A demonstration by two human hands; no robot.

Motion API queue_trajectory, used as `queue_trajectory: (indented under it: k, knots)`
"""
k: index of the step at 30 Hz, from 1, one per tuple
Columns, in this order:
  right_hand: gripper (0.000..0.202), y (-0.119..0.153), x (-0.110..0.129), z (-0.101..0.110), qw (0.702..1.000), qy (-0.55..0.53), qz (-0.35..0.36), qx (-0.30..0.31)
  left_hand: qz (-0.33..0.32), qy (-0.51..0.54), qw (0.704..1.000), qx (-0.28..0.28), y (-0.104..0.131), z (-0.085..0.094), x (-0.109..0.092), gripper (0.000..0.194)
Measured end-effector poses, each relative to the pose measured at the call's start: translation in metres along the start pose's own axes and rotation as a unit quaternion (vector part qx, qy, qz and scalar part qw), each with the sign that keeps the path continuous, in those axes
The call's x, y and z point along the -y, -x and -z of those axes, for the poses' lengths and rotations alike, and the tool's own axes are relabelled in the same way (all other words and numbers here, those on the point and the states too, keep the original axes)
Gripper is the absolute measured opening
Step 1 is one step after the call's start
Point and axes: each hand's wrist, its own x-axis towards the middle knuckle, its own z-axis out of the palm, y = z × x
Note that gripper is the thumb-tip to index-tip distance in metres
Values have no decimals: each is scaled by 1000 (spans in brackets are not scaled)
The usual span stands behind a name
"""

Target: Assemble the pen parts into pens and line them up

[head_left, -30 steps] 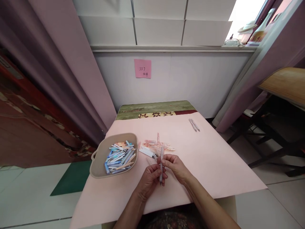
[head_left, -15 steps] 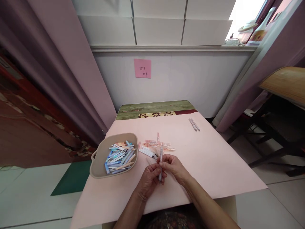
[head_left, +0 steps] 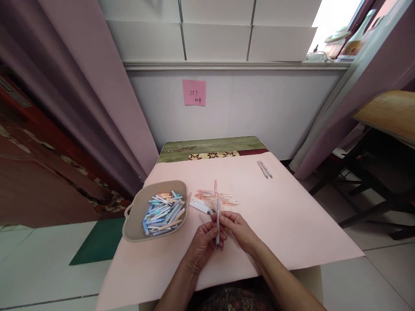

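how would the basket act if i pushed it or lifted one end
Pushed, the basket would probably slide rather than tip, as it looks wide and low. Lifted at one end, it may spill little at first, but the pens would likely slide, since they lie loosely heaped.

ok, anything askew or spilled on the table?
Nothing looks spilled. Mildly askew: in the loose pile of pinkish clear pieces, one piece lies lengthwise while most others lie crosswise. The held pen shows no obvious damage, though detail is small.
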Motion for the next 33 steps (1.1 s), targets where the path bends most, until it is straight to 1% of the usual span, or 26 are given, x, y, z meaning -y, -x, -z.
queue_trajectory:
  k: [4,8,17,19,20,22,24,28,33]
  knots:
    - [26,1,2,-1,1000,-5,8,27,-3,0,1000,8,0,-1,-1,22]
    - [26,1,2,-1,1000,1,8,24,-7,-8,1000,7,1,-3,-1,21]
    - [30,1,-4,-3,1000,22,-3,-15,-17,-8,1000,11,3,-4,-1,20]
    - [30,1,-2,-4,998,35,13,-42,-36,18,999,-6,2,-3,-2,20]
    - [30,1,0,-4,996,48,34,-65,-54,38,998,-19,2,-3,-2,21]
    - [30,2,4,-3,986,93,84,-111,-96,81,991,-47,1,-1,-4,23]
    - [29,3,6,-1,973,159,108,-124,-121,111,984,-74,0,2,-4,25]
    - [28,9,4,1,941,299,115,-108,-105,131,979,-117,-3,5,-4,26]
    - [14,13,0,-4,887,419,144,-129,-93,129,979,-128,-5,6,-4,28]
